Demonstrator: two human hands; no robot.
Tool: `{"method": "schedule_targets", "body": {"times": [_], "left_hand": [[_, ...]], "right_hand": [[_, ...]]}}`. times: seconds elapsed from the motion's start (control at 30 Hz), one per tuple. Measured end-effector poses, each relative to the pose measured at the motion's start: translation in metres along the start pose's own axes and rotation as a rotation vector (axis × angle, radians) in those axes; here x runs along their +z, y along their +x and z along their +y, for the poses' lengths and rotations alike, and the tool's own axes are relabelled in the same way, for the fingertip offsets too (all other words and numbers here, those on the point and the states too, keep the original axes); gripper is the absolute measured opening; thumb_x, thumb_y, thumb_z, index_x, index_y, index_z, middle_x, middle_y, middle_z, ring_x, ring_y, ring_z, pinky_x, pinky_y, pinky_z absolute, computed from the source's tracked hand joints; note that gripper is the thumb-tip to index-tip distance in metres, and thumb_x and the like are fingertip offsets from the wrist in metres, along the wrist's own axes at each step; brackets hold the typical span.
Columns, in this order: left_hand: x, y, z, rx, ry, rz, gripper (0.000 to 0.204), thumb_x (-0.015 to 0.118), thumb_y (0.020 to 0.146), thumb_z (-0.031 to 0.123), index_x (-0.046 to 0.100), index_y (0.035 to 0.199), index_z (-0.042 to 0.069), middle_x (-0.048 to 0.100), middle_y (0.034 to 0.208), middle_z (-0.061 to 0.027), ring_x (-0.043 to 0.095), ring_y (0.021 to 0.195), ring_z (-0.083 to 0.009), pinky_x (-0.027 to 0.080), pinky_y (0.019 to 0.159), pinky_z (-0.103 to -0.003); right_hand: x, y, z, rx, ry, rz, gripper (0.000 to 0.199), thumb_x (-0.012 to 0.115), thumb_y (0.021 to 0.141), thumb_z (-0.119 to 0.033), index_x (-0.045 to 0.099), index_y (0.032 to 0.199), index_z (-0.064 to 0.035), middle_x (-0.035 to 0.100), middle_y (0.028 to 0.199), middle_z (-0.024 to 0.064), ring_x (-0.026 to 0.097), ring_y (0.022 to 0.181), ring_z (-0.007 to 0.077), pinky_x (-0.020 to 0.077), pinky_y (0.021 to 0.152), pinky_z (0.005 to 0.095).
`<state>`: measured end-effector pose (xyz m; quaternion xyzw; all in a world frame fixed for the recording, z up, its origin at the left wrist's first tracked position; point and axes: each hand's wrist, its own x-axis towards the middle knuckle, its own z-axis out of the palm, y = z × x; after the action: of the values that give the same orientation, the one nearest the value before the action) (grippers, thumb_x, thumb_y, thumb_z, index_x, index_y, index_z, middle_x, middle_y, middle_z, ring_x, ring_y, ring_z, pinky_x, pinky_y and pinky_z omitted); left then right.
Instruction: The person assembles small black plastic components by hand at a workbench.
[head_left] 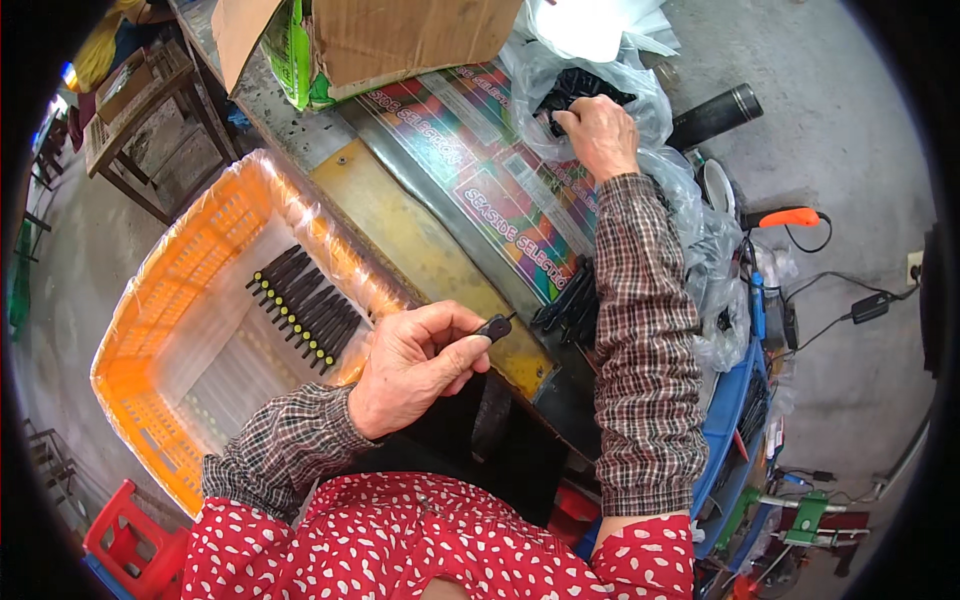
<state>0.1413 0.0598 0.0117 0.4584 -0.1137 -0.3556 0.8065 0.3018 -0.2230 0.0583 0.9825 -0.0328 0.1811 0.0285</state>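
Pinching a small black handle piece (pixel 493 326) between thumb and curled fingers, the left hand (pixel 415 365) is seen raised over the near edge of the workbench (pixel 400 225), just right of the orange crate; a thin metal tip appears to project from the piece toward the right, though it is too small to be made out clearly. The right hand (pixel 598 133) is recorded further off, at the far side of the bench, its fingers bent down into the mouth of a clear plastic bag (pixel 640 100) and closed over dark parts (pixel 580 85) inside (which part is gripped cannot be told). Both forearms are covered by brown checked sleeves (pixel 640 330) worn over a red garment with white spots (pixel 430 540). An orange plastic crate (pixel 190 250), lined with clear film, is set at the left; a neat slanted row of black pieces with small yellow ends (pixel 305 305) is laid on its bottom, well apart from the held piece. A loose heap of similar black pieces (pixel 570 300) is noted on the bench beside the right forearm. The bench top is covered with a colourful printed sheet (pixel 480 160). A cardboard box (pixel 400 35) is listed at the far edge, a black cylinder (pixel 715 115) on the floor to the right, and an orange-handled tool (pixel 785 217) with cables beyond the bag.
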Motion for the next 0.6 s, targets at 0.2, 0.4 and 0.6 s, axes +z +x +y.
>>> {"method": "schedule_targets", "body": {"times": [0.2,0.4,0.6], "left_hand": [[-0.006,0.003,-0.004,0.002,0.007,0.008,0.011,0.060,0.090,0.009,0.060,0.096,-0.001,0.063,0.074,-0.0033,0.051,0.056,-0.0043,0.039,0.047,-0.016],[-0.005,0.003,-0.005,-0.008,0.004,-0.006,0.012,0.059,0.091,0.009,0.059,0.097,-0.001,0.062,0.074,-0.0031,0.051,0.056,-0.0043,0.039,0.046,-0.016],[-0.002,-0.008,-0.008,-0.005,-0.007,0.001,0.012,0.059,0.091,0.010,0.059,0.097,0.000,0.062,0.075,-0.0037,0.052,0.057,-0.0048,0.039,0.047,-0.016]], "right_hand": [[0.013,0.005,-0.009,0.034,-0.110,-0.110,0.030,0.070,0.074,-0.030,0.068,0.084,-0.0017,0.063,0.094,0.0168,0.062,0.090,0.0347,0.0475,0.078,0.0451],[0.016,-0.003,-0.003,-0.005,0.005,-0.051,0.021,0.066,0.074,-0.020,0.067,0.089,-0.0048,0.063,0.091,0.0137,0.061,0.090,0.0326,0.0470,0.078,0.0437],[0.000,-0.015,-0.010,0.021,0.084,0.092,0.020,0.064,0.074,-0.017,0.066,0.091,-0.0064,0.063,0.090,0.0133,0.062,0.086,0.0316,0.0483,0.075,0.0416]]}}
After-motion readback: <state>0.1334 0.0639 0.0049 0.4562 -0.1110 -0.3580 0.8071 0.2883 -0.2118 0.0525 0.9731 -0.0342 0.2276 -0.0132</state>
